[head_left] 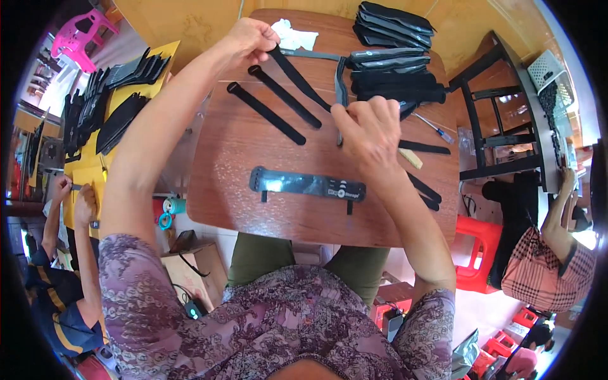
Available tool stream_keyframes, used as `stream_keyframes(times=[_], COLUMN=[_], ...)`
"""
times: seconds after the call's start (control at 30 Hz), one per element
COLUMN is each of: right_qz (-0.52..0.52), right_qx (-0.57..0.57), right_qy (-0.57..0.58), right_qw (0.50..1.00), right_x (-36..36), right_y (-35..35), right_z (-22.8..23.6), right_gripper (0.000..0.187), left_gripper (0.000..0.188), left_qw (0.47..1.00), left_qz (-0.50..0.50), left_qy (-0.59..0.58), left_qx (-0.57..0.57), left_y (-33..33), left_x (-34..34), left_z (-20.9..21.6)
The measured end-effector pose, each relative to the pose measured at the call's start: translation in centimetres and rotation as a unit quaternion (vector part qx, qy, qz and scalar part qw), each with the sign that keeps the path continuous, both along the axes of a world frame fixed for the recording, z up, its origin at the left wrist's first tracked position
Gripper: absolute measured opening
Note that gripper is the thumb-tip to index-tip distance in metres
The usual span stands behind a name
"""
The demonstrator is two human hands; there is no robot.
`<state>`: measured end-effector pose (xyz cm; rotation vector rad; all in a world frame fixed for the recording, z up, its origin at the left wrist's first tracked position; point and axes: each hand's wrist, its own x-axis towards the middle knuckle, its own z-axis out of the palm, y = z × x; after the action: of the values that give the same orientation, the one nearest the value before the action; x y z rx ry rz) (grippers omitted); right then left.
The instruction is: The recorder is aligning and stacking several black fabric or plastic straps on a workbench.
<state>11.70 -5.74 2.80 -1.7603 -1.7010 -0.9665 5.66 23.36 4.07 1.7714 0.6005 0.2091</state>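
The left hand (250, 41) is pinching one end of a narrow black fabric strap (299, 79) beyond a long, glossy, dark printed strip (297, 183); the right hand (370, 130) is seemingly clenching the strap farther along, that part being hidden. The strap is looking light, soft and sturdy, best held at its ends. Beyond the glossy strip, two loose black straps (266, 113) are lying leftward; stacked black-and-grey bands (392, 57) are crowding rightward.

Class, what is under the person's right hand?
A black strap runs from the left hand to the right hand, and a grey strip reaches its thumb side. The hand covers the rest, hiding whether it grips the strip.
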Motion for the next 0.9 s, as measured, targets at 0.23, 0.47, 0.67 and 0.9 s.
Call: stream_keyframes(times=[0.23, 0.47, 0.67, 0.9], right_qz=[-0.033, -0.054, -0.047, -0.001], right_qx=[-0.148, -0.221, -0.201, -0.130], right_qy=[-0.046, -0.047, 0.004, 0.136], right_qw=[0.987, 0.973, 0.978, 0.982], right_x=[1.3, 1.1, 0.4, -2.5], right_y=[3.1, 2.2, 0.7, -6.4], right_z=[-2.6, -4.5, -3.4, -2.5], right_gripper=[0.011, 0.010, 0.016, 0.025], left_gripper=[0.017, 0.023, 0.022, 0.018], left_qw=[0.988, 0.973, 0.805, 0.914], left_qz=[0.061, 0.057, 0.026, -0.032], left_qy=[0.035, 0.074, -0.047, -0.068], left_qx=[0.137, 0.211, 0.590, 0.399], left_y=[1.2, 0.0, 3.7, -4.3], left_x=[4.7, 3.9, 4.0, -7.2], left_z=[-4.0, -4.2, -7.8, -1.0])
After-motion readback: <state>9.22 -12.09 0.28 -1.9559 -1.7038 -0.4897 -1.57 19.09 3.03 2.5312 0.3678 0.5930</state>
